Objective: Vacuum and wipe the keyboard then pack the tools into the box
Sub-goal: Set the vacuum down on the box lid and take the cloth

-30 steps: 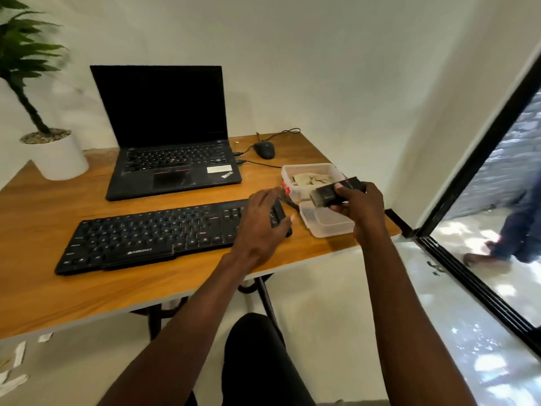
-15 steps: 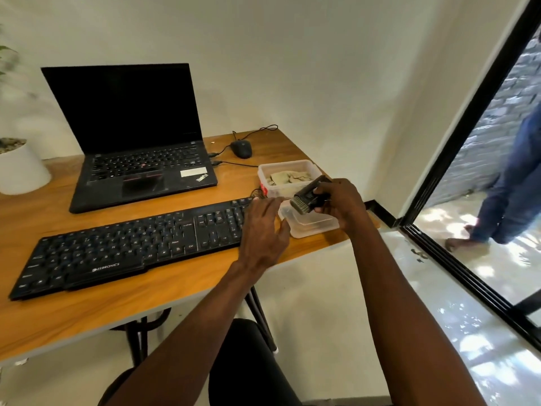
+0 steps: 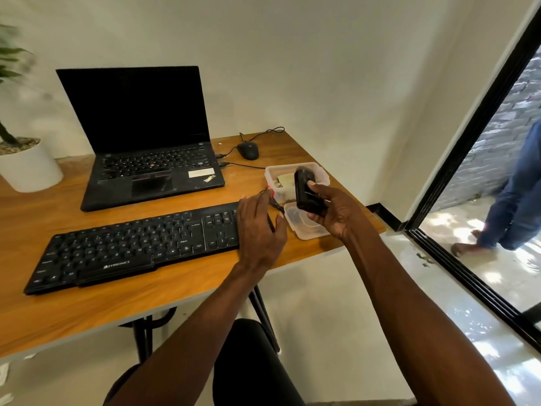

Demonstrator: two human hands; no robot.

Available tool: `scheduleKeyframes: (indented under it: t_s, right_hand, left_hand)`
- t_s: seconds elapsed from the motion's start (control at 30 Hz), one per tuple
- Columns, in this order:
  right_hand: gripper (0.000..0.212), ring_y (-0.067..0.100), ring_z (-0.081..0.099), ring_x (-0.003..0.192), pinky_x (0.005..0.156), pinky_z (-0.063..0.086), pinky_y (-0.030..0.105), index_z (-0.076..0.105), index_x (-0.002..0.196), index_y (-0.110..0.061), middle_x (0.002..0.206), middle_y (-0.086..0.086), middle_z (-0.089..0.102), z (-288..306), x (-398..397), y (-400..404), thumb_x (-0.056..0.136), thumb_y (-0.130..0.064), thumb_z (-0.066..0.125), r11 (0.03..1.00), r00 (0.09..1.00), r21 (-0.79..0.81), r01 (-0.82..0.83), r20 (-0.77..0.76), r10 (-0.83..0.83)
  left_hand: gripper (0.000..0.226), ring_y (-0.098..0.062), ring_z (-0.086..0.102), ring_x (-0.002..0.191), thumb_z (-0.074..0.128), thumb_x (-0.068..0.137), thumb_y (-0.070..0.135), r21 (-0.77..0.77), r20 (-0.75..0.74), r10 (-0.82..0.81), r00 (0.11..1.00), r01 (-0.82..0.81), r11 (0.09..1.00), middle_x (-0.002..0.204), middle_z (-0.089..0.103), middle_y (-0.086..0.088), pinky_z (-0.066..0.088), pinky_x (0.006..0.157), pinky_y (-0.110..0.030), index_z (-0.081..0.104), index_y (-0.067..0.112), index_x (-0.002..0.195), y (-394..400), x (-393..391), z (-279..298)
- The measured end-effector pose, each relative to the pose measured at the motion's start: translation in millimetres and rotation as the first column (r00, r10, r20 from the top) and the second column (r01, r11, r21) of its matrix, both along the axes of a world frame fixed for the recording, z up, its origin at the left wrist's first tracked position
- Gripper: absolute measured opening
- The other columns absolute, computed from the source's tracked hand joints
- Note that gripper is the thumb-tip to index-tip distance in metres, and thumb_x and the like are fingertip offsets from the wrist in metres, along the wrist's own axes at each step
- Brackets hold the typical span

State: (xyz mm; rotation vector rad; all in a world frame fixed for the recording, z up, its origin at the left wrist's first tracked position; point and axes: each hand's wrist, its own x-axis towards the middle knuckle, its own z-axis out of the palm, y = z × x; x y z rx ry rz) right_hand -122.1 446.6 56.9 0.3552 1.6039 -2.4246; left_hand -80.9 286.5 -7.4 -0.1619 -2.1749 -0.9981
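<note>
A black keyboard (image 3: 131, 247) lies along the front of the wooden table (image 3: 87, 306). My left hand (image 3: 257, 230) rests over its right end with the fingers curled; a thin black cable (image 3: 276, 205) passes by the fingertips, and whether it is gripped is unclear. My right hand (image 3: 336, 212) holds a small black handheld vacuum (image 3: 304, 194) upright, just above the clear lid (image 3: 304, 234). Behind it stands the clear plastic box (image 3: 270, 174) with a folded beige cloth (image 3: 284, 180) inside.
An open black laptop (image 3: 146, 171) sits behind the keyboard, with a wired mouse (image 3: 248, 150) to its right. A white plant pot (image 3: 26, 168) is at far left. At right, a black door frame (image 3: 468, 136) leads outside, where a person (image 3: 515, 200) stands.
My right hand has turned the vacuum from lying sideways, brush end toward the keyboard, to standing upright. My left hand stays at the keyboard's right end. The view shifted slightly.
</note>
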Motion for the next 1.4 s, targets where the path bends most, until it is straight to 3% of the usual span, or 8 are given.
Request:
scheduleKeyframes:
  t_s: [0.13,0.3,0.4,0.53,0.7,1.07,1.27,1.4]
  right_hand:
    - [0.062,0.037,0.065,0.108,0.083,0.058,0.047,0.048,0.134,-0.006,0.12,0.023,0.064,-2,2,-22,0.076,-0.005,0.072,0.967,0.992,-0.222,-0.121,0.005,0.126]
    - [0.035,0.038,0.063,0.101,0.087,0.056,0.052,0.048,0.12,-0.003,0.109,0.025,0.06,-4,4,-56,0.086,-0.001,0.056,0.918,0.969,-0.312,-0.243,-0.111,0.219]
    - [0.031,0.033,0.064,0.078,0.072,0.059,0.041,0.045,0.118,-0.003,0.095,0.025,0.06,-3,6,-73,0.088,-0.008,0.051,0.941,0.957,-0.208,-0.269,-0.167,0.237]
    - [0.039,0.025,0.058,0.066,0.055,0.051,0.031,0.057,0.111,-0.006,0.082,0.017,0.06,-6,6,-85,0.093,-0.04,0.055,0.975,0.961,-0.078,-0.209,-0.202,0.19]
    - [0.031,0.024,0.058,0.056,0.049,0.049,0.028,0.052,0.112,-0.003,0.076,0.017,0.063,-7,12,-91,0.098,-0.03,0.044,0.975,0.948,-0.056,-0.217,-0.25,0.196]
    - [0.034,0.026,0.058,0.057,0.051,0.049,0.031,0.048,0.117,-0.001,0.079,0.017,0.063,-11,18,-95,0.086,-0.016,0.044,0.944,0.913,-0.034,-0.327,-0.27,0.306]
    - [0.041,0.029,0.064,0.076,0.063,0.057,0.038,0.04,0.124,-0.008,0.1,0.021,0.064,5,5,-65,0.088,-0.007,0.059,0.913,0.889,0.094,-0.396,-0.21,0.407]
    - [0.037,0.03,0.068,0.095,0.076,0.058,0.037,0.052,0.118,-0.008,0.111,0.018,0.066,24,-17,-20,0.085,-0.003,0.067,0.835,0.875,0.417,-0.358,-0.161,0.456]
  left_hand:
    - [0.055,-0.026,0.047,0.128,0.064,0.083,0.018,0.027,-0.013,0.03,0.999,-0.03,0.999,0.13,0.059,-0.013,0.025,0.119,-0.05,0.053,0.004,0.135,-10,0,3]
    - [0.052,-0.023,0.041,0.124,0.067,0.084,0.017,-0.066,-0.014,0.094,0.995,-0.095,0.993,0.127,0.057,-0.013,0.037,0.107,-0.056,0.054,0.004,0.133,-37,-2,7]
    - [0.051,-0.024,0.043,0.119,0.064,0.082,0.011,-0.116,-0.024,0.139,0.99,-0.14,0.983,0.123,0.058,-0.013,0.04,0.102,-0.057,0.056,0.003,0.131,-55,-1,4]
    - [0.047,-0.024,0.047,0.119,0.06,0.083,0.012,-0.153,-0.071,0.133,0.989,-0.142,0.978,0.121,0.059,-0.013,0.034,0.109,-0.056,0.058,0.002,0.128,-64,3,-4]
    - [0.043,-0.027,0.049,0.121,0.064,0.084,0.008,-0.202,-0.136,0.127,0.983,-0.152,0.967,0.123,0.06,-0.014,0.026,0.117,-0.052,0.059,0.002,0.127,-64,4,-5]
    - [0.047,-0.029,0.049,0.121,0.066,0.082,0.008,-0.24,-0.102,0.138,0.985,-0.158,0.958,0.123,0.06,-0.016,0.026,0.117,-0.053,0.058,0.0,0.127,-65,5,-4]
    - [0.045,-0.027,0.049,0.123,0.064,0.084,0.01,-0.238,-0.115,0.133,0.984,-0.157,0.959,0.124,0.059,-0.014,0.023,0.12,-0.049,0.058,0.002,0.128,-63,7,-4]
    - [0.047,-0.028,0.049,0.123,0.064,0.082,0.008,-0.25,-0.117,0.094,0.989,-0.121,0.961,0.124,0.059,-0.015,0.022,0.12,-0.048,0.058,0.002,0.128,-46,5,0]
